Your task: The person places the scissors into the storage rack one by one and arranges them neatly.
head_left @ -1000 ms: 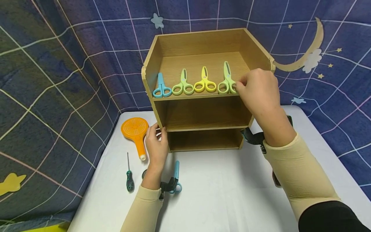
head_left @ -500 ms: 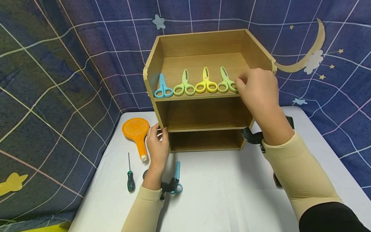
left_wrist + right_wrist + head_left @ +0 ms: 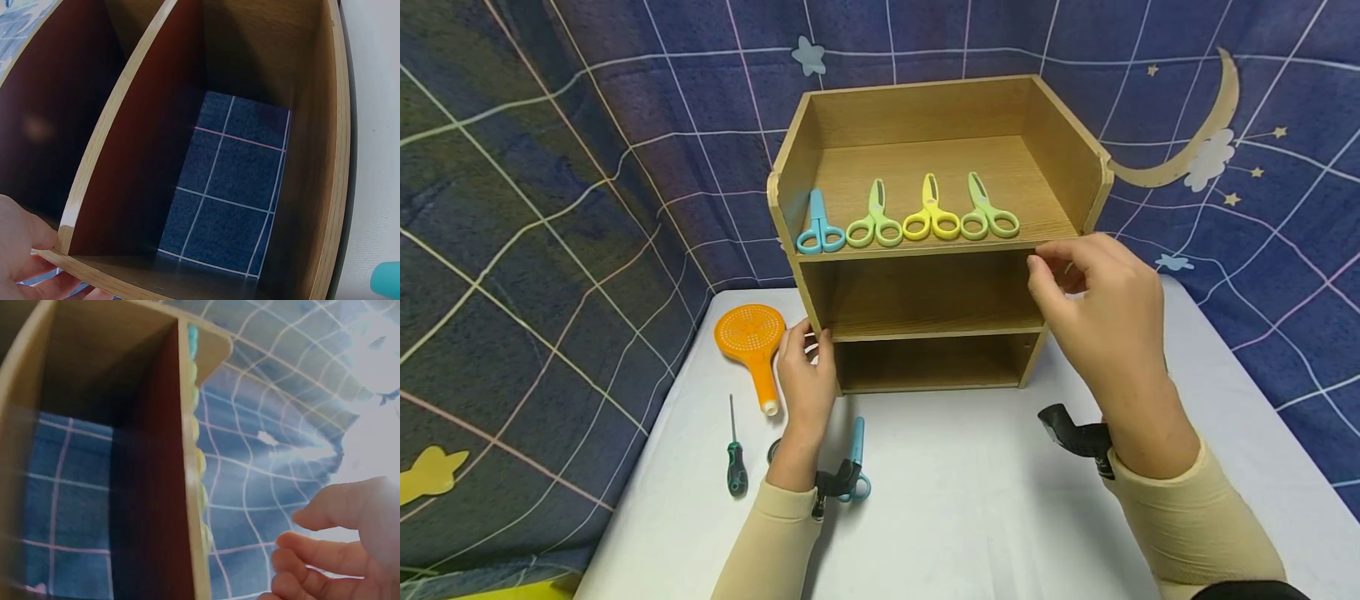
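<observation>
A small wooden shelf unit [image 3: 928, 335] stands on the white table, with several children's scissors lying in a row along the front of its top tier: blue scissors [image 3: 821, 237], green scissors [image 3: 873, 227], yellow scissors [image 3: 931, 221] and, rightmost, another green pair [image 3: 989, 218]. My left hand [image 3: 806, 379] grips the unit's left side panel, thumb at the front edge and fingers around the outside, as the left wrist view also shows. Just off the unit's right front edge hovers my right hand [image 3: 1105, 312], fingers loosely bent, nothing between thumb and fingertips [image 3: 287, 540].
Left of the unit lie an orange shower head [image 3: 749, 337] and a screwdriver [image 3: 737, 467]. Blue scissors [image 3: 859, 442] rest on the table, partly behind the left wrist strap. A patterned curtain [image 3: 625, 167] hangs behind and beside the table.
My right hand has shifted the rightmost green scissors lower and more tilted, let go of them, and drawn down and right off the top tier. The left hand stays put.
</observation>
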### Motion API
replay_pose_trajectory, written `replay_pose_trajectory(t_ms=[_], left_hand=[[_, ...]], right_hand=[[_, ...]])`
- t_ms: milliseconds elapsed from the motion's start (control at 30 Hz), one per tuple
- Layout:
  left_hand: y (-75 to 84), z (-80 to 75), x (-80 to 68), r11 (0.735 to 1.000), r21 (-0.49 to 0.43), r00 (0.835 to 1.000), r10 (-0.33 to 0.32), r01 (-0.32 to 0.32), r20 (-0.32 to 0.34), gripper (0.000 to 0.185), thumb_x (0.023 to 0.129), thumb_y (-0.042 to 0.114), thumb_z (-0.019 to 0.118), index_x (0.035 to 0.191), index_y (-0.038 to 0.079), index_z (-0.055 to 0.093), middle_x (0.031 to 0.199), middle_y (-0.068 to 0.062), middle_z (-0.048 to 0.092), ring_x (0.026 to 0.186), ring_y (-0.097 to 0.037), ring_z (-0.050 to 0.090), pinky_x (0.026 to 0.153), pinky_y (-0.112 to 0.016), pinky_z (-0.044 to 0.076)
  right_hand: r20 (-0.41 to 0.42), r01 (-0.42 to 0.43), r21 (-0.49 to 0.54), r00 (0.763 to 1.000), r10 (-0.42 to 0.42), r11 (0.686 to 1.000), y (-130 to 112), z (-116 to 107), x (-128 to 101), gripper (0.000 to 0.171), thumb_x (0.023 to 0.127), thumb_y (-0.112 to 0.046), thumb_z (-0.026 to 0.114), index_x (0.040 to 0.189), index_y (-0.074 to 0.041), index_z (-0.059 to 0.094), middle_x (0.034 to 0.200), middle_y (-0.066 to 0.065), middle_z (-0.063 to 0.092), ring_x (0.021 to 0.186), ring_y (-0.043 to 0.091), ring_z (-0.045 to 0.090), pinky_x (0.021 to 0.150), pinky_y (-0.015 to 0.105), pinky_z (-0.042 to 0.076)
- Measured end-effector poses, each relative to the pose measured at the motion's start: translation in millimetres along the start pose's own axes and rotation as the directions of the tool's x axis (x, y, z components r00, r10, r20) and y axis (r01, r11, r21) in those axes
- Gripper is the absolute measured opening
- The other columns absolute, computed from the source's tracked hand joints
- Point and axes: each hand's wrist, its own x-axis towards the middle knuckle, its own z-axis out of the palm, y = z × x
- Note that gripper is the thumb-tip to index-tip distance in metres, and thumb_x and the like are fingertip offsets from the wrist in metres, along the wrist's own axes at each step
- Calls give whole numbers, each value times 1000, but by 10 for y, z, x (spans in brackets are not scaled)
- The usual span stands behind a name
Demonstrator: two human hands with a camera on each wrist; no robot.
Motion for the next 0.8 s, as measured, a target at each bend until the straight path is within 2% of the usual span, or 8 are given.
replay_pose_trajectory(t_ms=[100, 200, 400, 567, 800], left_hand=[[-1, 1, 1, 1000, -1, 1000, -5, 5, 2, 23, 97, 2, 66, 118, -8, 67, 107, -22, 64, 99, -34, 67, 82, -47, 63], [-4, 1, -2, 1000, -3, 1000, -15, 15, 4, 23, 96, 2, 67, 118, -7, 67, 108, -22, 64, 100, -33, 67, 82, -45, 63], [-3, 4, -10, 1000, -7, 1000, -24, 24, 13, 24, 97, 2, 67, 119, -7, 67, 108, -22, 64, 100, -34, 67, 83, -47, 63], [2, 9, -12, 1000, -9, 1000, -19, 19, 0, 22, 97, 1, 66, 117, -6, 68, 107, -22, 64, 99, -34, 67, 83, -52, 62], [18, 10, -11, 1000, -6, 1000, -22, 22, 1, 22, 96, 1, 67, 117, -6, 68, 107, -22, 63, 99, -35, 67, 83, -52, 62]], right_hand=[[-44, 62, 53, 997, -59, 997, 9, 22, -170, 14, 90, -11, 71, 95, -2, 79, 80, 10, 68, 71, 24, 61, 63, 31, 41], [-48, 116, 102, 993, -111, 988, -4, 78, -332, 12, 87, -8, 71, 94, -3, 79, 83, 8, 70, 73, 23, 62, 63, 29, 41], [46, 151, 177, 986, -161, 973, -39, 214, -682, 11, 85, -8, 72, 95, -4, 77, 89, 3, 70, 77, 18, 65, 67, 26, 47], [161, 138, 235, 971, -179, 962, -78, 400, -1020, 15, 85, -12, 75, 99, -6, 76, 94, 0, 69, 84, 17, 67, 70, 31, 56], [249, 148, 231, 947, -205, 962, -152, 659, -1426, 22, 79, -13, 80, 100, -9, 75, 95, -4, 67, 83, 12, 64, 65, 32, 57]])
